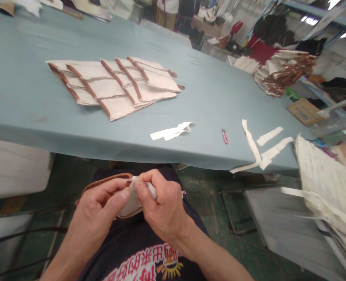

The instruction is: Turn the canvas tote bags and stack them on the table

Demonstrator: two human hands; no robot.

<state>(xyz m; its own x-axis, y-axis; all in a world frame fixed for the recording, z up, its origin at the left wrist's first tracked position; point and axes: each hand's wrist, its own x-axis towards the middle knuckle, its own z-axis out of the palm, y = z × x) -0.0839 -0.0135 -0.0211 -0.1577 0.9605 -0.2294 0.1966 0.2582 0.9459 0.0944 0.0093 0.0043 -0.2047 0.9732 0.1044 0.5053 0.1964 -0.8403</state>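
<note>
Both hands meet over my lap, below the table's front edge. My left hand [98,207] pinches a cream fabric piece with a brown edge [128,208], thumb pressed on top. My right hand [161,205] closes its fingers on the same piece from the right, with a bit of white strip showing between the fingers. Most of the piece is hidden under the hands. On the blue-grey table [29,97] lies a fanned row of several similar cream pieces with brown trim [117,86].
White strips [171,132] lie near the table's front edge, a small pink clipper [224,136] to their right, and more white strips [263,148] at the right corner. A stack of cream material [322,179] sits at right. Heaps of pieces [281,70] lie beyond the table.
</note>
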